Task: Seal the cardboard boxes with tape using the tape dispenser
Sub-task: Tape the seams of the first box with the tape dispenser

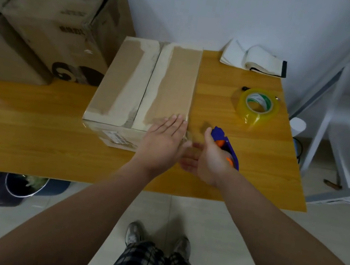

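The left hand (163, 142) lay flat, fingers straight and together, on the near right corner of the cardboard box (132, 79). The box sat mid-desk (32, 132) with its long axis and taped seam running from the near edge toward the far edge. The right hand (209, 158), blurred with fingers reaching toward the box, was against the blue tape dispenser (227, 144) just right of that corner. Its grip could not be told, and the dispenser's length slanted far-left to near-right.

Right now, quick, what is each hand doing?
Left hand: open, lying flat on the cardboard box.
Right hand: holding the tape dispenser.
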Motion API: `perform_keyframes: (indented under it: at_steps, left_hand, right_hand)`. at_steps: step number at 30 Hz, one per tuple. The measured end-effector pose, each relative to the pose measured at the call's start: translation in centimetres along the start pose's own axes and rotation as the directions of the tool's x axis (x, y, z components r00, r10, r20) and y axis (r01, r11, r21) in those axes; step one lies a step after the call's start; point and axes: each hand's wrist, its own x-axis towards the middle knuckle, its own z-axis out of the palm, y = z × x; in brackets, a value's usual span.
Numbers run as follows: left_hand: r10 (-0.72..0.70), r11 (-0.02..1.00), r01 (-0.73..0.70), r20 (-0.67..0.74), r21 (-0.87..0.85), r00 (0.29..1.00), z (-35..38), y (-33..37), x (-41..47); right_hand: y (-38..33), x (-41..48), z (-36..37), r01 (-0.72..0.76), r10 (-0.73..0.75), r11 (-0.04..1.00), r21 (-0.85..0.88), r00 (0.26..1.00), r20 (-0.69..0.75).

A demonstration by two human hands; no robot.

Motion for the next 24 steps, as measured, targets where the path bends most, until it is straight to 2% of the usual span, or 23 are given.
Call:
perform_keyframes:
  at_steps: [2, 5, 7, 9, 12, 16, 21, 22, 24]
  left_hand:
    - [0.004, 1.0, -0.004, -0.005, 0.001, 1.0, 0.1, 0.0, 0.0]
    - [0.016, 1.0, -0.016, 0.0, 0.002, 1.0, 0.2, 0.0, 0.0]
    - [0.015, 1.0, -0.016, 0.01, 0.022, 1.0, 0.3, 0.0, 0.0]
    - [0.024, 0.999, -0.024, 0.016, 0.03, 1.0, 0.5, -0.3, -0.2]
    - [0.07, 0.995, -0.073, 0.049, 0.073, 0.996, 0.6, -1.2, -0.8]
    - [0.05, 0.991, -0.059, 0.074, 0.123, 0.996, 0.2, -3.2, -1.9]
    - [0.062, 0.985, -0.079, 0.111, 0.155, 0.992, 0.0, -5.2, -3.1]
    - [0.068, 0.983, -0.087, 0.117, 0.161, 0.991, -0.1, -5.4, -3.2]
    - [0.083, 0.98, -0.103, 0.119, 0.169, 0.989, -0.2, -5.9, -3.4]
  right_hand:
    - [0.3, 0.0, 0.5, -0.069, 0.048, 0.988, 0.137, 0.987, 0.152]
    - [0.5, -0.3, 0.2, -0.023, -0.024, 0.957, 0.289, 0.987, 0.156]
    - [0.9, -0.4, -0.2, 0.07, -0.092, 0.955, 0.29, 0.994, 0.063]
    - [1.2, -0.3, -0.7, 0.186, -0.166, 0.929, 0.32, 0.982, -0.09]
    - [1.2, -0.5, -1.0, 0.265, -0.196, 0.902, 0.341, 0.955, -0.224]
    - [1.6, -0.3, 0.3, 0.272, -0.182, 0.909, 0.317, 0.941, -0.284]
    - [2.8, -0.5, 2.8, 0.208, -0.135, 0.947, 0.243, 0.949, -0.284]
    - [3.1, -0.6, 3.2, 0.218, -0.155, 0.962, 0.167, 0.932, -0.328]
    - [3.3, -0.9, 3.4, 0.302, -0.315, 0.947, -0.108, 0.819, -0.48]
